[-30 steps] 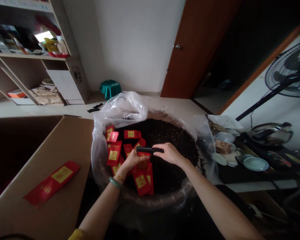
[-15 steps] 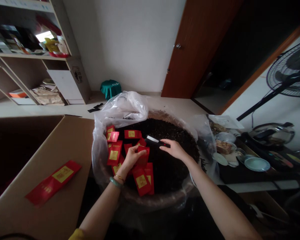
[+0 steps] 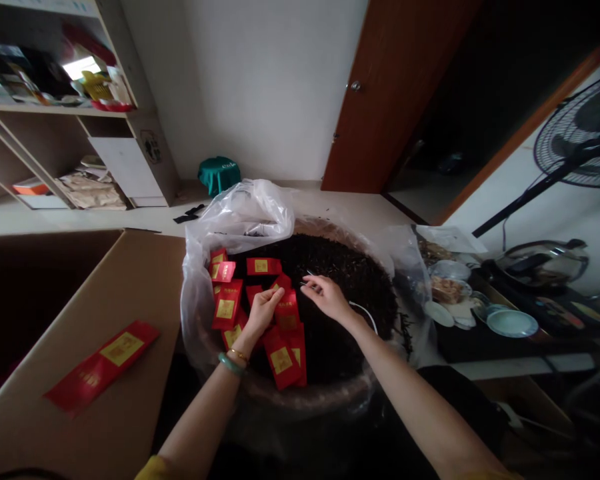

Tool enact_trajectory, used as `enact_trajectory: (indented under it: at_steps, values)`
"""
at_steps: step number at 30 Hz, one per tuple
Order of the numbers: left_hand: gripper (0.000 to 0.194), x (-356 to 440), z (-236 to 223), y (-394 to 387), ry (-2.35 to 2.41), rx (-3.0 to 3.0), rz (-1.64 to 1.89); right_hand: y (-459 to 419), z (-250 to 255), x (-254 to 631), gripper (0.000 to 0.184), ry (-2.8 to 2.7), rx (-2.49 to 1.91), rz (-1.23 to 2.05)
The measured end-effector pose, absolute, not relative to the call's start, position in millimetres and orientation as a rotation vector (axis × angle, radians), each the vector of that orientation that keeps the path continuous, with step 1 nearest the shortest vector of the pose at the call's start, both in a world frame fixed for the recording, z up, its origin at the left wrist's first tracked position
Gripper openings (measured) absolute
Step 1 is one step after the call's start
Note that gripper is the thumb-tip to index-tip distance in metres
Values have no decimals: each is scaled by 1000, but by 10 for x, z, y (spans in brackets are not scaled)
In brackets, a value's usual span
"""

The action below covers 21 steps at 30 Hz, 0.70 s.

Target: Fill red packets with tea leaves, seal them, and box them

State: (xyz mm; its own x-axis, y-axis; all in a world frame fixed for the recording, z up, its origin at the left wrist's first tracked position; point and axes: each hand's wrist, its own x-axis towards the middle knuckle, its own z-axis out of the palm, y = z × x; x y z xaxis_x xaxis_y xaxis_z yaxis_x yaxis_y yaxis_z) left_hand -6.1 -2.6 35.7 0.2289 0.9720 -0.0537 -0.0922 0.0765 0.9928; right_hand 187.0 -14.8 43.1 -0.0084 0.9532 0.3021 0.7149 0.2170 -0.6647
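My left hand (image 3: 264,311) pinches the upper edge of a red packet (image 3: 287,312), which stands partly upright above others. Close to its right, my right hand (image 3: 326,297) is closed around a black handheld tool, mostly hidden by my fingers and the dark background. Thin pale edges show at its tip, and a white cord (image 3: 367,312) loops behind my wrist. Several red packets with yellow labels (image 3: 280,360) lie under and around my left hand. They rest on dark loose dried leaves (image 3: 343,267) in a wide round container (image 3: 325,400) lined with clear plastic (image 3: 260,207).
An open cardboard box (image 3: 145,267) stands at the left, with one red packet (image 3: 103,367) on its flap. On the right, a dark tray table holds bowls (image 3: 513,323) and a glass-lidded pot (image 3: 545,260). A fan (image 3: 580,133) stands behind it.
My right hand has moved slightly left and turned, so the tool's white strip no longer shows broadly. My left hand has shifted to the packet's upper edge, uncovering more of its front.
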Motion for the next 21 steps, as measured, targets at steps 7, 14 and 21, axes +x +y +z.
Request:
enact_trajectory:
  at_steps: [7, 14, 21]
  values:
    - [55, -71, 299, -13, 1009, 1290, 1016, -140, 620, 1476, 13, -1734, -1519, 619]
    - [55, -122, 302, 58, 1136, 1123, 1393, 53, 503, 1625, 26, -1222, -1533, 859]
    - [34, -161, 270, 28, 1361, 1322, 1909, 358, 331, 1385, 31, -876, -1280, 1267]
